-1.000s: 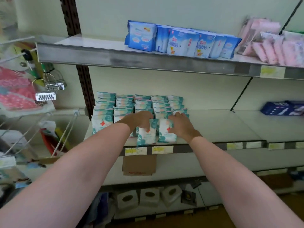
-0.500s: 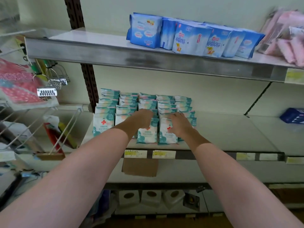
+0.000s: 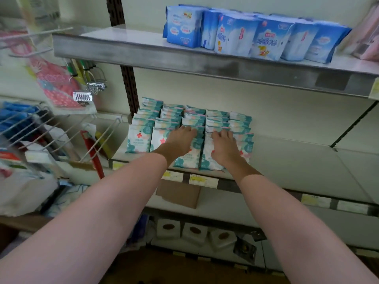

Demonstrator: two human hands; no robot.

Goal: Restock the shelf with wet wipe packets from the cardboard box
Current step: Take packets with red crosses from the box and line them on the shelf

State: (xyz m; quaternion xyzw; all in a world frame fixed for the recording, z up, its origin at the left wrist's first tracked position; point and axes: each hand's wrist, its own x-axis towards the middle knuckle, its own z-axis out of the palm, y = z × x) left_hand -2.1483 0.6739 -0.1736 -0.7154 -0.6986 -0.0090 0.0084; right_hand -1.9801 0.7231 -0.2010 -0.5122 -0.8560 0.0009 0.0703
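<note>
Wet wipe packets (image 3: 139, 138) stood upright in five rows on the left end of the middle shelf (image 3: 297, 167), teal and white, running back to the wall. Both hands reached in over the front packets of the third and fourth rows. The left hand (image 3: 180, 142) lay palm-down on the third row, fingers extended across the packet tops; the right hand (image 3: 224, 148) lay the same way on the fourth row, just beside it, fingers slightly spread and touching the tops. Neither hand visibly curled round a packet. Blue packs (image 3: 246, 33) sat on the upper shelf (image 3: 184, 58). A cardboard piece (image 3: 178, 194) showed under the middle shelf, below the price labels (image 3: 203, 181)
</note>
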